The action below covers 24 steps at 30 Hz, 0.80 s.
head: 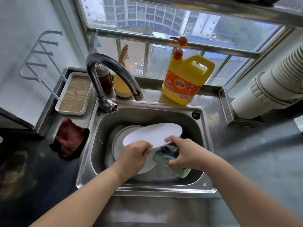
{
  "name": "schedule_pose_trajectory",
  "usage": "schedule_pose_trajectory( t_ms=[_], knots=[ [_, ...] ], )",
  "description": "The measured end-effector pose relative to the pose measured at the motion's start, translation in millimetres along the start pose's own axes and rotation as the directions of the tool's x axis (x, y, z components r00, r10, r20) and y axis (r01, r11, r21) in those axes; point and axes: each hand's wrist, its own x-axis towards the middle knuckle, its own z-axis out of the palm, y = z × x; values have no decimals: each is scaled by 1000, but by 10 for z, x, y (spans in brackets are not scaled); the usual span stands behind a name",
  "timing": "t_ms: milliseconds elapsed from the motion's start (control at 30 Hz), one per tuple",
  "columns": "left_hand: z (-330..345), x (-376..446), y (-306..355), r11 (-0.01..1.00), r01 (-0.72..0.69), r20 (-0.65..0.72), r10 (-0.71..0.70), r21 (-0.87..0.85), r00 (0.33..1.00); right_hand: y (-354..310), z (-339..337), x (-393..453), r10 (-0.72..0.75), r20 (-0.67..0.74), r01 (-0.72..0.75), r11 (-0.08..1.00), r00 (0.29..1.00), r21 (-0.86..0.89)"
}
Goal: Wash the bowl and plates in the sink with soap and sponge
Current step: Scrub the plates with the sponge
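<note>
While the left hand [133, 154] grips the near left edge of a round white plate [153, 134], fingers curled under the rim and thumb on top, the plate hangs tilted over the middle of the rectangular stainless steel sink [207, 145] at the centre of the frame. At the plate's near right edge, the right hand [183, 153] holds a green rectangular sponge [180, 171], its fingers closed round it; the sponge sticks out below the hand toward the lower right of the basin, and its upper end lies under the plate's rim. Whether the sponge actually touches the plate's underside cannot be told. Beneath the lifted plate, more white dishes [118, 145] lie in the basin, a larger round one showing to the left. Something dark sits between the two hands under the plate, too hidden to identify.

Behind the sink, a curved chrome tap [113, 69] arches from the upper left toward the basin. On the steel ledge at upper right of the sink stands a yellow plastic jug of dish soap with an orange pump top [185, 79], upright by the window. Near the tap's base stand a brown glass bottle [105, 80] and a yellow object [122, 86]. A dark red cloth [69, 139] lies crumpled on the counter left of the sink, and above it sits a white tray with a wood-grain base [74, 94].
</note>
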Motion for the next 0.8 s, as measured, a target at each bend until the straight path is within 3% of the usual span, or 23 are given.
schedule_pose_trajectory(
  t_ms=[100, 200, 367, 467, 567, 700, 800],
  knots=[
    [-65, 85, 2, 996, 68, -95, -73, -56, 993, -19, -5, -50, -39, -17, 41, 994, 999, 105],
    [-129, 154, 36, 942, 229, -97, -259, -246, 961, 6, -37, -67, -68, -71, 83, 967, 995, 241],
    [-126, 132, 61, 749, 451, 16, -508, -486, 861, 3, -38, -56, -23, -388, 159, 934, 921, 320],
    [-125, 171, 186, 609, 477, 52, -581, -633, 812, -83, 88, 12, -33, -570, 173, 966, 821, 194],
    [-166, 240, 332, 482, 423, 69, -593, -767, 802, -278, 279, 120, -144, -638, 209, 978, 756, 27],
    [-225, 235, 348, 465, 365, 50, -562, -806, 826, -476, 396, 242, -268, -666, 266, 958, 697, -107],
    [-235, 232, 303, 464, 370, -1, -624, -805, 781, -431, 285, 353, -246, -664, 242, 965, 706, -100]
  ],
)
